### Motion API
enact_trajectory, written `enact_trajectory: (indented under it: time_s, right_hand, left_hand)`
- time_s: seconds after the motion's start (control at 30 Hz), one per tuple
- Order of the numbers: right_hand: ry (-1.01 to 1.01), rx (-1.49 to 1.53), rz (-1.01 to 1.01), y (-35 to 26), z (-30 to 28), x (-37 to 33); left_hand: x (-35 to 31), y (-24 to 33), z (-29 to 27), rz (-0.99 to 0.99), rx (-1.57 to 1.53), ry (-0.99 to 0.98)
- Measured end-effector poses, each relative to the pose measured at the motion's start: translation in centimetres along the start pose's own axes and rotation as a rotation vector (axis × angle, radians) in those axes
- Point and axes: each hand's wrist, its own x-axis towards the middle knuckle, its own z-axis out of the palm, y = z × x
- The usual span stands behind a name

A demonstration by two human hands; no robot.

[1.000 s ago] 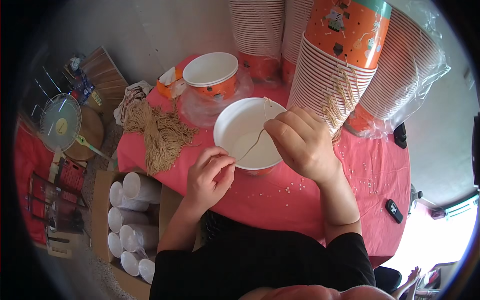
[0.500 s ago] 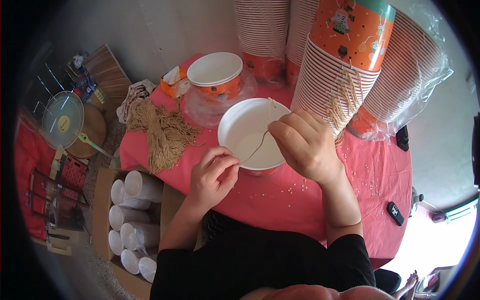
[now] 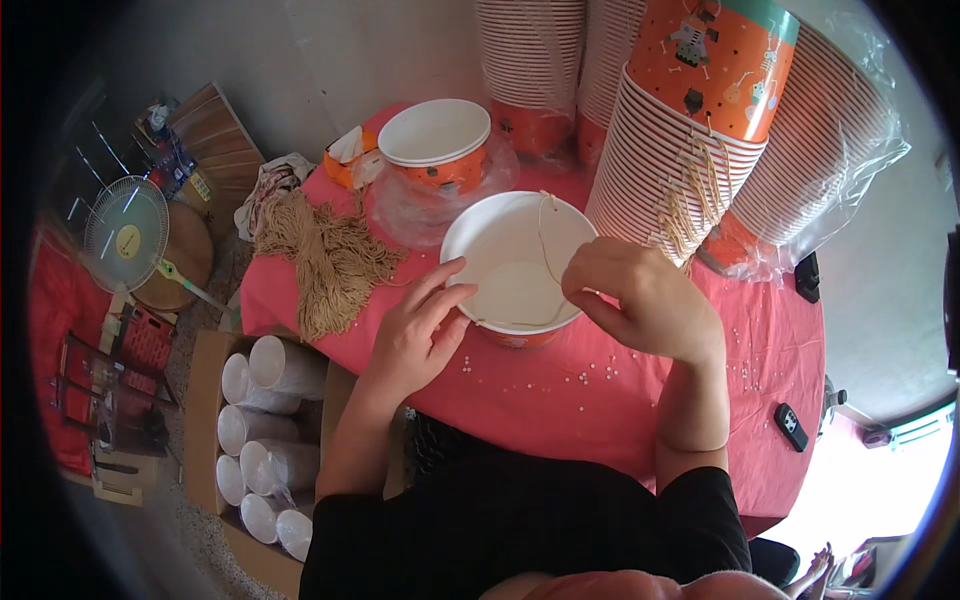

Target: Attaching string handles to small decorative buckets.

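Note:
A white-lined paper bucket (image 3: 515,228) with an orange printed outside stands on the table in front of me, its mouth facing up. A thin tan cord (image 3: 545,240) is fastened at its far rim. It runs down inside to my right hand, and a stretch of it lies along the near rim. My left hand (image 3: 415,325) is at the bucket's left rim, fingers apart and holding nothing. Over the right rim my right hand (image 3: 645,295) is closed with thumb and fingertips pinched on the cord; the fingertips are partly hidden.
A bundle of tan cords (image 3: 325,260) lies left. Behind it sit another bucket (image 3: 435,135) and a crumpled plastic bag (image 3: 410,215). Tall bucket stacks (image 3: 670,150) rise at right. Small white bits dot the red tablecloth (image 3: 540,405). A carton (image 3: 210,430) of wrapped cups stands lower left.
My left hand has let go of the cord and its fingers have spread at the rim. My right hand has moved down and right. The cord now sags into the bucket.

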Motion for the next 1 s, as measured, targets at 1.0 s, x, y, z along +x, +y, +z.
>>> enact_trajectory:
  time_s: [1.0]
  right_hand:
    - [-0.132, 0.077, 0.154, -2.5, -1.1, -0.3]
  left_hand:
    - [-1.8, -4.0, -2.8, -0.24, -0.849, 0.446]
